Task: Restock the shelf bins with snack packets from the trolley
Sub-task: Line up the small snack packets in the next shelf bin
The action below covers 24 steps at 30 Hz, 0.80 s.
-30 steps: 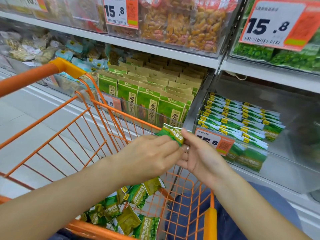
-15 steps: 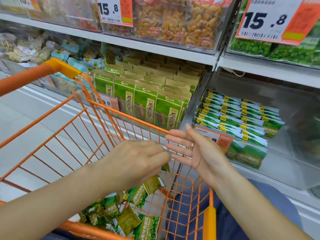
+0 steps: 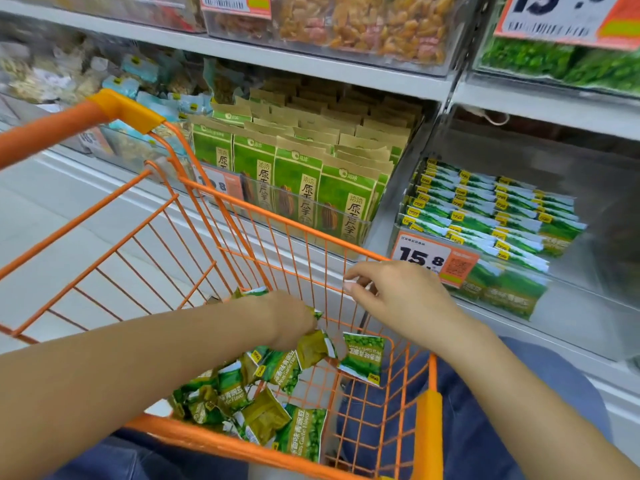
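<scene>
The orange wire trolley [image 3: 311,237] stands against the shelf, with a pile of small green snack packets [image 3: 263,403] on its floor and one loose packet [image 3: 362,358] to the right. My left hand [image 3: 287,317] is down inside the trolley and grips green packets, whose edges stick out on both sides of it. My right hand [image 3: 398,299] hovers over the trolley's far rim with loosely curled fingers and nothing plainly in it. Beyond it, the clear shelf bin [image 3: 571,306] holds neat rows of the same green packets [image 3: 485,209].
An orange price tag [image 3: 434,261] hangs on the bin's front. To its left a bin holds upright green and tan bags [image 3: 301,181]. Above is a shelf with bins of dried fruit [image 3: 363,26]. The trolley's handle bar [image 3: 62,126] crosses the upper left.
My left hand has dropped from the trolley's rim down into the basket with its packets. My right hand has let go, turned palm down and curled its fingers. The view has tilted downward.
</scene>
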Each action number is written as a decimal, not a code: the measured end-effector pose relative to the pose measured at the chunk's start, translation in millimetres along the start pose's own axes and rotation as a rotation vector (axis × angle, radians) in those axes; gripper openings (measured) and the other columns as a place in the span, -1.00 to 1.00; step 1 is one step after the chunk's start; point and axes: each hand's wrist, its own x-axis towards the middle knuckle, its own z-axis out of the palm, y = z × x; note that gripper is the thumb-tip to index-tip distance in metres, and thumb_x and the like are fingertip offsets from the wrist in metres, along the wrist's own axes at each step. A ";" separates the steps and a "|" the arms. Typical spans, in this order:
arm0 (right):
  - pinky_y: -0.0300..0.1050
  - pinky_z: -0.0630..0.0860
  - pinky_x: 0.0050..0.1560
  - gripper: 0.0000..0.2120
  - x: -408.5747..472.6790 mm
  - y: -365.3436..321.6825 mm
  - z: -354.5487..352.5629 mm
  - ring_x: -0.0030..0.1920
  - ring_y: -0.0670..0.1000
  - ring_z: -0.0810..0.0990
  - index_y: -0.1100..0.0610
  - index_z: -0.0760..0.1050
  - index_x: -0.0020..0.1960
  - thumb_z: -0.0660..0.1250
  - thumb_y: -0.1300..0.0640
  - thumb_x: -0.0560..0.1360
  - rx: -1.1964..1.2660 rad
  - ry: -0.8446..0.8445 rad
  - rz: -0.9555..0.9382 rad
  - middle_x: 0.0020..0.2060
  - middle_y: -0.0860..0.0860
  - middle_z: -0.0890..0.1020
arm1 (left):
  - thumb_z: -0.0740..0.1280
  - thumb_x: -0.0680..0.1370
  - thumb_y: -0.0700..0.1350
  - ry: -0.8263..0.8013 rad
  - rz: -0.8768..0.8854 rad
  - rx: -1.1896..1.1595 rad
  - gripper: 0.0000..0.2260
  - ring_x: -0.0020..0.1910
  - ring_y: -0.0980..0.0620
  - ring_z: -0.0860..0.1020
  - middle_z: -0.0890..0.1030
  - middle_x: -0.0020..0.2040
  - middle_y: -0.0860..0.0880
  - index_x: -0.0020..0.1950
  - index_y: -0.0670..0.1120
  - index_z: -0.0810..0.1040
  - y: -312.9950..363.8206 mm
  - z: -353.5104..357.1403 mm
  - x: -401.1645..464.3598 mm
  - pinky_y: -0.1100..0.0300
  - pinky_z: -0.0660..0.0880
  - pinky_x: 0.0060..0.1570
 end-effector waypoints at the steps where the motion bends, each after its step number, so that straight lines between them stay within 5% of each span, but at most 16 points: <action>1: -0.08 0.54 -0.07 -0.75 1.1 0.5 -1.7 -0.03 -0.06 0.60 -0.10 0.52 0.17 0.15 -0.09 0.59 0.100 0.015 0.031 -0.05 -0.16 0.65 | 0.18 0.63 -0.04 -0.003 0.024 0.008 -0.59 0.10 -0.16 0.53 0.47 0.28 -0.13 0.47 -0.08 0.27 7.8 -0.7 9.1 0.02 0.50 -0.10; 3: -0.06 0.53 -0.05 -0.77 1.2 1.2 -3.0 -0.05 -0.07 0.60 -0.09 0.55 0.15 0.18 -0.07 0.58 0.211 0.038 0.074 -0.07 -0.15 0.65 | 0.14 0.64 0.03 0.004 0.068 -0.092 -0.53 0.22 -0.20 0.47 0.36 0.40 -0.15 0.51 -0.08 0.17 26.2 -4.6 27.2 -0.01 0.49 0.00; 6: -0.05 0.54 -0.05 -0.77 0.5 1.8 0.2 -0.07 -0.06 0.61 -0.07 0.56 0.14 0.19 -0.06 0.57 0.249 0.049 0.082 -0.10 -0.12 0.66 | 0.05 0.66 0.09 -0.019 0.019 -0.340 -0.55 0.15 -0.20 0.49 0.45 0.29 -0.21 0.43 -0.17 0.29 50.1 -12.5 50.5 -0.04 0.48 0.05; 9: -0.05 0.54 -0.06 -0.77 0.9 5.0 3.0 -0.08 -0.06 0.61 -0.06 0.56 0.13 0.19 -0.07 0.58 0.268 0.058 0.083 -0.13 -0.11 0.66 | 0.01 0.68 0.07 -0.013 -0.031 -0.311 -0.56 0.12 -0.21 0.52 0.50 0.25 -0.24 0.37 -0.21 0.38 64.0 -11.8 67.2 -0.04 0.47 0.03; 14: -0.04 0.54 -0.06 -0.77 0.5 7.8 1.2 -0.10 -0.07 0.60 -0.03 0.57 0.12 0.19 -0.04 0.58 0.368 0.109 0.084 -0.16 -0.10 0.66 | 0.27 0.54 0.19 0.059 -0.072 -0.415 -0.51 0.07 -0.18 0.54 0.56 0.18 -0.17 0.31 -0.13 0.42 61.4 0.5 71.7 -0.08 0.52 0.06; 17: -0.02 0.54 -0.07 -0.77 0.3 8.8 1.2 -0.11 -0.07 0.60 -0.02 0.57 0.12 0.20 -0.04 0.58 0.393 0.111 0.082 -0.17 -0.12 0.64 | 0.39 0.50 0.10 -0.012 -0.002 -0.523 -0.67 -0.07 -0.15 0.50 0.53 -0.11 -0.10 0.00 -0.15 0.45 56.8 -9.3 57.6 0.05 0.46 -0.10; 21: -0.02 0.54 -0.04 -0.77 0.8 10.9 1.2 -0.11 -0.07 0.60 -0.03 0.57 0.11 0.20 -0.05 0.58 0.379 0.089 0.073 -0.17 -0.12 0.63 | 0.39 0.51 0.08 -0.176 0.079 -0.798 -0.51 0.14 -0.21 0.48 0.50 0.18 -0.23 0.28 -0.23 0.40 39.0 -36.4 14.9 0.04 0.42 -0.01; 24: 0.02 0.55 -0.03 -0.79 -0.7 13.3 2.5 -0.13 -0.12 0.63 -0.09 0.58 0.04 0.21 -0.11 0.55 0.574 0.149 0.072 -0.16 -0.11 0.67 | 0.40 0.51 0.02 -0.075 0.100 -1.155 -0.80 -0.25 0.07 0.54 0.57 -0.27 0.03 -0.03 -0.09 0.54 13.0 -49.0 -30.7 0.24 0.43 -0.31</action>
